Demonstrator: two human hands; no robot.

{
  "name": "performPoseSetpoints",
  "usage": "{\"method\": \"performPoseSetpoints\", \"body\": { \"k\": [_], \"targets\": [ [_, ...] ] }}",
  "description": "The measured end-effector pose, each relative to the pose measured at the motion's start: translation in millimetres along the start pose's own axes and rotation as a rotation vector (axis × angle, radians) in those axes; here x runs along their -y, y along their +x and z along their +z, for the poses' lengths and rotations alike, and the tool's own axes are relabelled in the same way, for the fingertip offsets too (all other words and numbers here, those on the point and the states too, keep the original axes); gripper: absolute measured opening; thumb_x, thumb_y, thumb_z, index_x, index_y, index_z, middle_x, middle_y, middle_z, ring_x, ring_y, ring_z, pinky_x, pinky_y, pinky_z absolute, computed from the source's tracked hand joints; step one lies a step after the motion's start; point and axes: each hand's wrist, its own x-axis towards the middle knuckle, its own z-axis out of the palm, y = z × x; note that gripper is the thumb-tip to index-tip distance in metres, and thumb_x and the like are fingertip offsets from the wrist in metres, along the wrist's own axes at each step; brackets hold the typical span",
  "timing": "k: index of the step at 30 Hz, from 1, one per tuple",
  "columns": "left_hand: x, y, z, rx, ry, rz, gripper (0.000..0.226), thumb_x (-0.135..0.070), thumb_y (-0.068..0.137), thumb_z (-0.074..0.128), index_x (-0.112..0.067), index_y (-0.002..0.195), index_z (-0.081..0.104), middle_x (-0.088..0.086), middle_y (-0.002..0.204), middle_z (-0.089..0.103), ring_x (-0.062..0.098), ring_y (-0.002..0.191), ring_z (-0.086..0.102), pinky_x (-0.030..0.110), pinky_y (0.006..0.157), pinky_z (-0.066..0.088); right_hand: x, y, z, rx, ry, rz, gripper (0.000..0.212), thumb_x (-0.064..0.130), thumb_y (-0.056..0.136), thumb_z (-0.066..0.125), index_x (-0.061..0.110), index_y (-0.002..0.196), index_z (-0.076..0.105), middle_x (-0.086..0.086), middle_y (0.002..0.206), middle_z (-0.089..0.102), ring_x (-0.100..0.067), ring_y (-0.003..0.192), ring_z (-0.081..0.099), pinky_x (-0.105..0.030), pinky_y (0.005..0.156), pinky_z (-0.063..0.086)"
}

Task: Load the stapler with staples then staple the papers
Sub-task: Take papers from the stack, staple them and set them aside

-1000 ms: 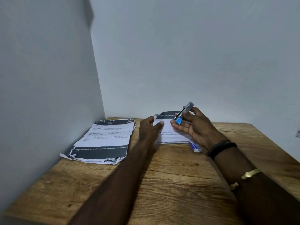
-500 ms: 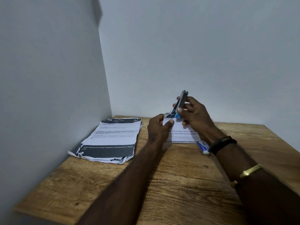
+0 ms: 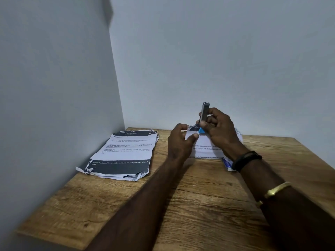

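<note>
Reading "64", "Clean Keyboard" on paper stack (image 3: pixel 125 153), stapler (image 3: pixel 204 115) upright in right hand (image 3: pixel 219 131)

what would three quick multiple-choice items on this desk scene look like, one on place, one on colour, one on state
1. Where is the loose stack of papers?
A. by the left wall
B. at the desk's right edge
C. under the right hand

2. What colour is the stapler's plastic tip?
A. red
B. blue
C. green

3. How is the stapler held?
A. flat on the desk
B. roughly upright in the right hand
C. in the left hand

Answers: 1 A, it lies next to the left wall. 2 B, a blue tip shows below the fingers. 3 B, its metal end points upward out of that hand.
</note>
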Motion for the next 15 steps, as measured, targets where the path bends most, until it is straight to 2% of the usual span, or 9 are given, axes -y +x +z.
{"method": "performPoseSetpoints", "body": {
  "k": [5, 9, 12, 15],
  "targets": [
    [0, 0, 1, 0.029, 0.027, 0.028, 0.026, -0.02, 0.088, 0.076, -0.019, 0.107, 0.057, 0.008, 0.113, 0.072, 0.021, 0.097, 0.072, 0.014, 0.061, 0.054, 1, -1, 0, -0.021, -0.044, 0.031, 0.025, 0.008, 0.095, 0.07, 0.01, 0.119, 0.066, -0.011, 0.097, 0.079, -0.025, 0.095, 0.076, -0.044, 0.089, 0.063],
    [4, 1, 0, 0.009, 0.007, 0.011, 0.029, -0.016, 0.087, 0.077, -0.011, 0.11, 0.061, 0.01, 0.109, 0.074, 0.025, 0.095, 0.074, 0.034, 0.07, 0.062, 3, -5, 2, -0.003, 0.196, 0.089, 0.032, 0.006, 0.097, 0.067, 0.011, 0.128, 0.063, -0.009, 0.115, 0.076, -0.021, 0.106, 0.074, -0.035, 0.084, 0.065],
    [4, 2, -1, -0.017, 0.019, -0.024, 0.034, -0.016, 0.086, 0.077, -0.014, 0.112, 0.055, 0.012, 0.116, 0.073, 0.027, 0.1, 0.073, 0.041, 0.077, 0.063, 8, -4, 0, -0.074, 0.292, 0.086, 0.034, 0.01, 0.097, 0.069, 0.01, 0.131, 0.061, -0.008, 0.114, 0.076, -0.019, 0.103, 0.075, -0.026, 0.077, 0.064],
    [5, 4, -5, -0.081, -0.022, -0.059, 0.042, -0.013, 0.086, 0.077, -0.012, 0.118, 0.05, 0.013, 0.113, 0.071, 0.025, 0.097, 0.071, 0.037, 0.076, 0.062, 9, -6, -10, -0.044, 0.08, 0.103, 0.041, 0.024, 0.092, 0.076, 0.015, 0.13, 0.066, -0.005, 0.103, 0.08, -0.015, 0.092, 0.076, -0.029, 0.079, 0.06]
  ]
}}
